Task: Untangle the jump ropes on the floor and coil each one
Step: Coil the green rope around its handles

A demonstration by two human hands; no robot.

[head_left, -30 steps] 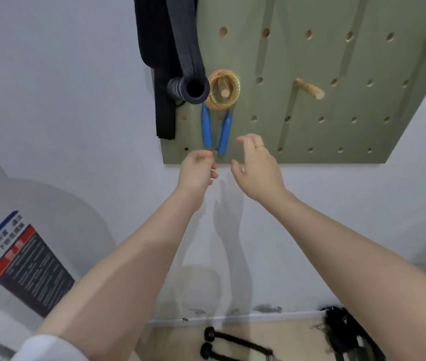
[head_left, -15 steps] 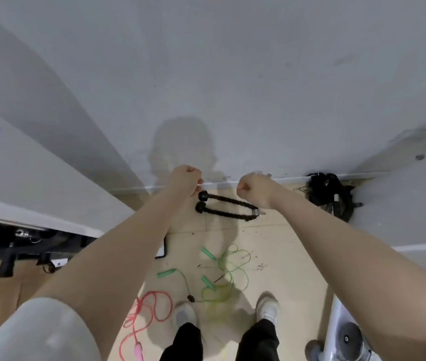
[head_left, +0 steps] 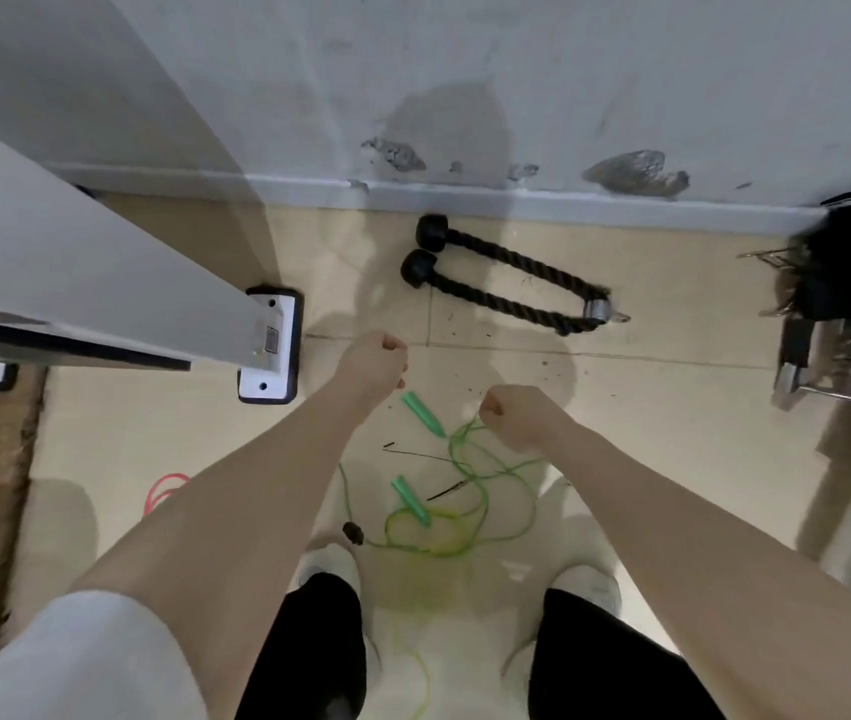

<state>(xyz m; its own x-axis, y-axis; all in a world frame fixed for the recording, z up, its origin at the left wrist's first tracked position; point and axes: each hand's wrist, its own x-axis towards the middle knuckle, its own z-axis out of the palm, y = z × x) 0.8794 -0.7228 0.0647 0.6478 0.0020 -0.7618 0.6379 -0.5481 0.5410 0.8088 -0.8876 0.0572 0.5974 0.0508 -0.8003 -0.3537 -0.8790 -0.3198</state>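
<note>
Fists: left hand [head_left: 374, 363] and right hand [head_left: 509, 415] both curl empty above the tangled thin green jump rope [head_left: 457, 504] on the beige floor [head_left: 672, 407].

no readable text, labels, brands or numbers anywhere.

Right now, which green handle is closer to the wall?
The upper green handle, lying between the two fists. The lower green handle sits farther from the wall, nearer the shoes, amid the tangled green rope.
</note>
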